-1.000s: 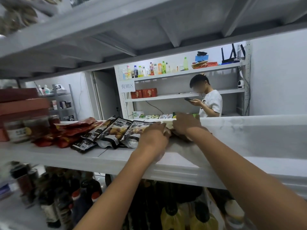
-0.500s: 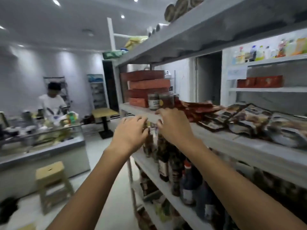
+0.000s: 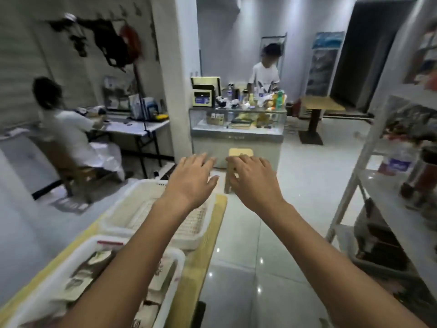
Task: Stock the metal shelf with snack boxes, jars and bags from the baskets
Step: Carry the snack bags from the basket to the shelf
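My left hand (image 3: 192, 177) and my right hand (image 3: 251, 177) hang in the air side by side, fingers spread and relaxed, holding nothing. Under my left forearm stand two white plastic baskets on a yellow table (image 3: 212, 235). The far basket (image 3: 132, 197) looks bare inside. The near basket (image 3: 47, 285) holds several snack packs (image 3: 94, 261). The metal shelf (image 3: 369, 162) runs along the right edge, with bottles and jars on its boards. Motion blur softens the whole view.
A small yellow stool (image 3: 240, 153) stands on the glossy tile floor just beyond my hands. Behind it is a glass counter (image 3: 236, 129) with a person at it. Another person sits at a white desk (image 3: 132, 127) on the left.
My view has swung left, from the shelf to the baskets and the room. Both hands left the shelf's bags and now hang bare over the far basket and the floor.
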